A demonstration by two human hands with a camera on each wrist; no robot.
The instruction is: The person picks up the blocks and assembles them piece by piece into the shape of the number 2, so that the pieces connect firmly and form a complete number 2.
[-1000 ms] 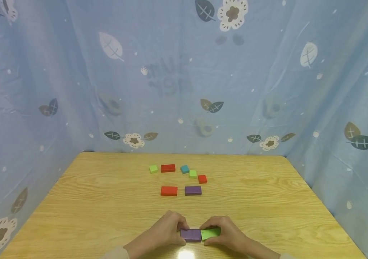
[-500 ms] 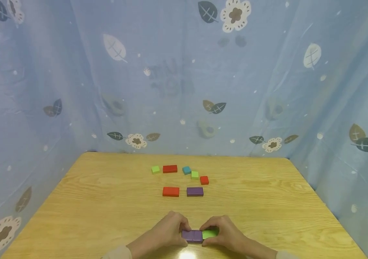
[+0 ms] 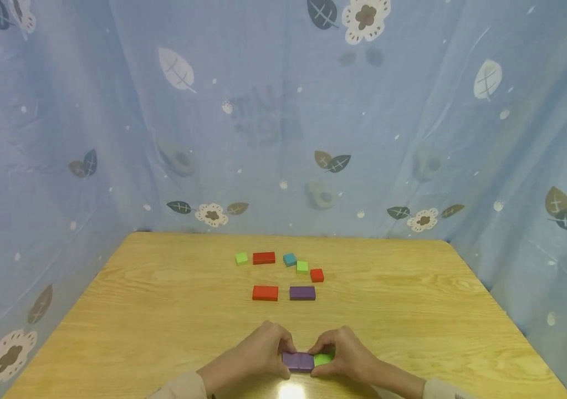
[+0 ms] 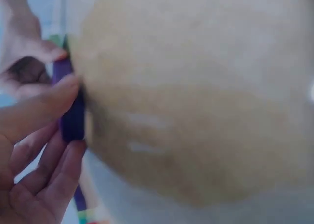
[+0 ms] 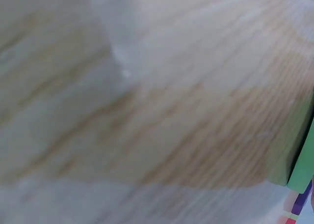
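A purple block (image 3: 298, 362) with a faint seam across its top lies near the table's front edge, end to end with a green block (image 3: 322, 360). My left hand (image 3: 263, 352) grips the purple block at its left end. In the left wrist view the left thumb (image 4: 61, 94) lies against the side of the purple block (image 4: 73, 118). My right hand (image 3: 345, 354) curls round the green block, thumb and index fingertip right by the joint between the two blocks. Its palm hides the green block's right end. The right wrist view catches only one side of the green block (image 5: 304, 160).
Beyond the hands on the wooden table (image 3: 163, 321) lie a red block (image 3: 265, 293) and another purple block (image 3: 302, 293). Farther back are a dark red block (image 3: 264, 258), small green blocks (image 3: 302, 267), a blue block (image 3: 290, 260) and a small red block (image 3: 317, 275). A blue patterned curtain (image 3: 263, 166) surrounds the table.
The right hand has slid left along the green block, which now shows less between the fingers. The left hand keeps its hold on the purple block. The head view has shifted slightly.
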